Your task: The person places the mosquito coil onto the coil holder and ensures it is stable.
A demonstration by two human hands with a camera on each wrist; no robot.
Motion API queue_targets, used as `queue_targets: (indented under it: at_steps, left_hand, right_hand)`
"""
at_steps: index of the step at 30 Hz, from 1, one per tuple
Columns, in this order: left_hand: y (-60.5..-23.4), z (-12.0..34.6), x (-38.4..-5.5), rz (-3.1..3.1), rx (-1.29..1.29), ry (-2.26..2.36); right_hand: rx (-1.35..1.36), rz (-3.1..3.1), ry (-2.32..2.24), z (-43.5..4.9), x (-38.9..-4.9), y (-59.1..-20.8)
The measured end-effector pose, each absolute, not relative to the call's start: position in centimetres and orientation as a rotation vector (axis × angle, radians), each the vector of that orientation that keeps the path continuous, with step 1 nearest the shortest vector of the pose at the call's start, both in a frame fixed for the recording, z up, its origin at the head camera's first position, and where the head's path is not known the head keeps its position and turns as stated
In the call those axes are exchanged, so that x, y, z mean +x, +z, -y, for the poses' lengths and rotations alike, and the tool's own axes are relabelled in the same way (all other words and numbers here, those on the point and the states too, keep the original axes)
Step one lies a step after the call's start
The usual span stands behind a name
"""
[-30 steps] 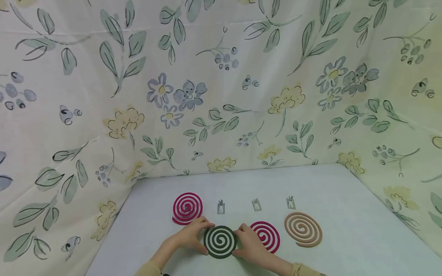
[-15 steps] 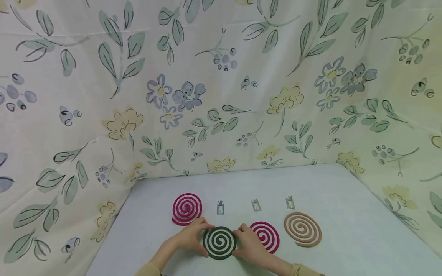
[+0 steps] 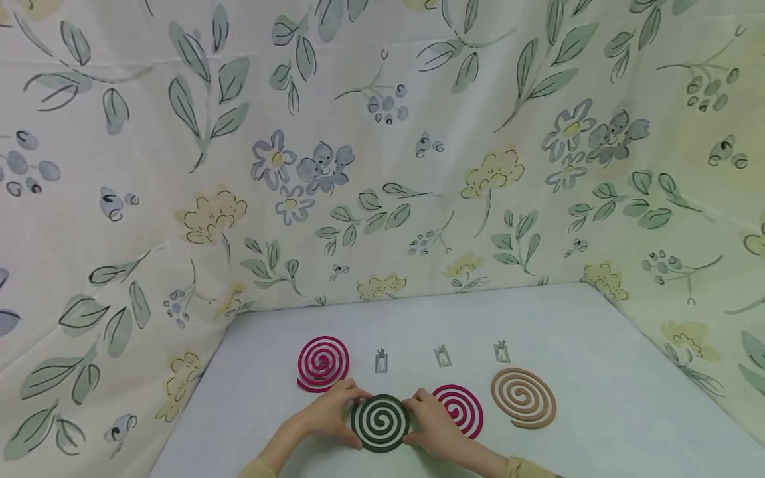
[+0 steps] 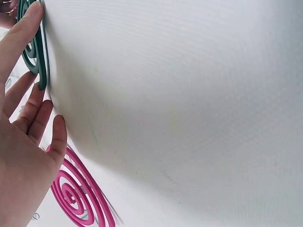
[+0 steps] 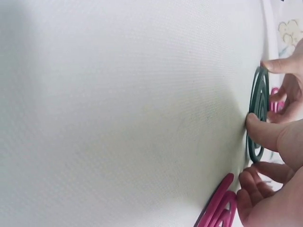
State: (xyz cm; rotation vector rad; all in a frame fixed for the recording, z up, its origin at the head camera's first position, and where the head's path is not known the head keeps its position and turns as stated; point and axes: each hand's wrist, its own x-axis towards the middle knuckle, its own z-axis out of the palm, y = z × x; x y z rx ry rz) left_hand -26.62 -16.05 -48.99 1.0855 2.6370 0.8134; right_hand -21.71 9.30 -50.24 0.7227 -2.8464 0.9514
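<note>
A dark green mosquito coil (image 3: 380,423) lies flat between both hands near the front of the white table. My left hand (image 3: 333,413) holds its left rim, thumb at the near side and fingers at the far side. On the opposite rim, my right hand (image 3: 431,425) grips it in the same way. The wrist views show the green coil (image 4: 40,52) close to the tabletop, with thumbs on its edge. A magenta coil (image 3: 466,398) is partly hidden behind my right hand. Another magenta coil (image 3: 323,342) sits beyond my left fingers, with something greyish showing through its centre.
Three small metal coil stands, the left (image 3: 381,362), the middle (image 3: 443,356) and the right (image 3: 502,352), lie in a row farther back. A tan coil (image 3: 523,397) rests to the right. Floral fabric (image 3: 382,166) hangs behind and beside the white table (image 3: 597,372).
Both hands keep their hold on the green coil, which is slightly lower in the head view. The whole scene has drifted a little as the camera moved.
</note>
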Motion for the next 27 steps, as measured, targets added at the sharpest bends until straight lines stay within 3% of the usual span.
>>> queue_targets:
  at_steps: [27]
  left_hand:
    - [-48.0,16.5,-26.4,-2.656,1.063,0.903]
  right_hand:
    - [0.897,2.757,1.359,-11.2,-23.0,-49.8]
